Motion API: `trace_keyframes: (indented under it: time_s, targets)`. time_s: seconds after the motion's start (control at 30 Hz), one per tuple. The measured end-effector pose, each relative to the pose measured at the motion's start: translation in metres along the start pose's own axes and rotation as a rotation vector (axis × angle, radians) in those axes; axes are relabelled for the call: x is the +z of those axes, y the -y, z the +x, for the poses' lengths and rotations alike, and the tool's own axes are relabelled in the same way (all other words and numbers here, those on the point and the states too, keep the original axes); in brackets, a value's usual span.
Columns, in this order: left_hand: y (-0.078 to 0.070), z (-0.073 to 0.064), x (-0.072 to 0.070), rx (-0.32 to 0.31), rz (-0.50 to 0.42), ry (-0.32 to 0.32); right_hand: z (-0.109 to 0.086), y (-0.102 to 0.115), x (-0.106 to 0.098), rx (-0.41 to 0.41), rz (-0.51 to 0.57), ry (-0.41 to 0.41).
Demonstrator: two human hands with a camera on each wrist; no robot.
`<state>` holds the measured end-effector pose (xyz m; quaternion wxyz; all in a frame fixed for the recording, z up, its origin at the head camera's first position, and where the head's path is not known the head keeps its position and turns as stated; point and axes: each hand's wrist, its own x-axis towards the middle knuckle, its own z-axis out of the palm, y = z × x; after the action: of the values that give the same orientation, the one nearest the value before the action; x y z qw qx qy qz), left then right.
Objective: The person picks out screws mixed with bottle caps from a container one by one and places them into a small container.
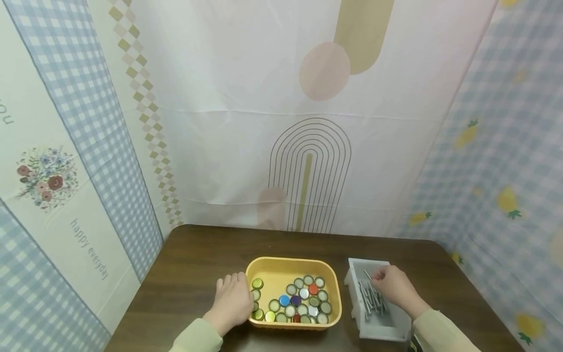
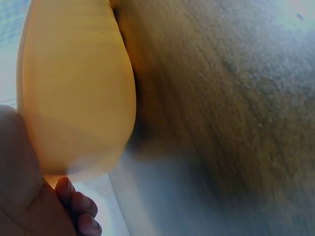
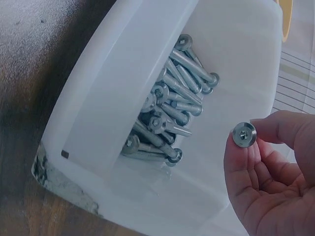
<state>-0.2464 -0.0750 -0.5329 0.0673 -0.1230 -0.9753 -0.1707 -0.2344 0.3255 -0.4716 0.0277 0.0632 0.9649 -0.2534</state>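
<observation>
My left hand (image 1: 234,298) grips the left rim of a yellow plastic tub (image 1: 281,264). In the left wrist view, curled fingers (image 2: 84,209) show beside the tub's outer wall (image 2: 78,88). Bottle caps (image 1: 295,300) lie inside the tub, most with their undersides up, some blue, red, white or yellow-green. Over a white plastic bin (image 1: 382,333), my right hand (image 1: 393,288) pinches a silver bolt (image 3: 244,134) between thumb and fingertips. The bolt's round head with its socket faces the right wrist camera. A heap of similar bolts (image 3: 170,105) lies in the bin below.
Tub and bin stand side by side on a dark brown wooden table (image 1: 211,249), with a narrow gap between them. Patterned cloths (image 1: 228,146) hang behind the table and along both sides. One corner of the bin bears a dark, worn patch (image 3: 64,184).
</observation>
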Motion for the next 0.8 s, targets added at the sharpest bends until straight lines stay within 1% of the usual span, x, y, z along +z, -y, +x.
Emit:
trace_keyframes:
  time_s: [0.23, 0.37, 0.67, 0.8]
  targets:
    - [-0.0009, -0.0006, 0.0011, 0.019, 0.012, -0.024, -0.0018, -0.0006, 0.0020, 0.029, -0.011, 0.000]
    - [-0.0010, 0.0010, 0.0010, 0.023, 0.017, -0.040, -0.0018, 0.0002, 0.0010, 0.032, -0.007, -0.016]
    - [0.0014, 0.0005, 0.0026, -0.004, -0.001, -0.001, -0.0012, 0.0005, 0.0024, 0.044, -0.011, -0.043]
    - [0.0030, 0.0011, 0.0035, -0.007, -0.005, -0.008, -0.0008, 0.0016, 0.0014, 0.034, -0.005, -0.070]
